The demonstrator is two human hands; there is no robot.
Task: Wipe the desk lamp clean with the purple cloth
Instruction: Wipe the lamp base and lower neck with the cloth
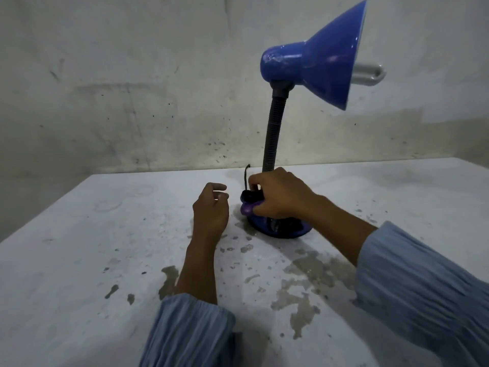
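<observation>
Nearest, two pale blue sleeves come in over the near edge of the tabletop, a white surface blotched with grey patches where the coating has worn or got wet; the blotches gather between the near edge and the lamp, so the work sits in the middle of the tabletop rather than at any corner.

Further in, the left hand hovers just beside the lamp's base, its fingers loosely curled and holding nothing; it seems kept near to steady the lamp if it shifts, though it touches nothing now.

The right hand is bunched around the purple cloth, of which only a small fold shows below the fingers; it presses the cloth against the black fitting atop the base of the desk lamp, probably the switch or cord housing, since a black cord rises just behind it; I judge that the base is being wiped, with a tight wad suiting such a small, awkward part.

Beyond, the ribbed grey neck stands nearly upright from the base, toward the far edge; the blue shade tilts up and to the right, a white bulb poking out of its mouth; shade and neck look untouched for now, so much of the job likely remains.

Behind all stands a stained grey wall.
</observation>
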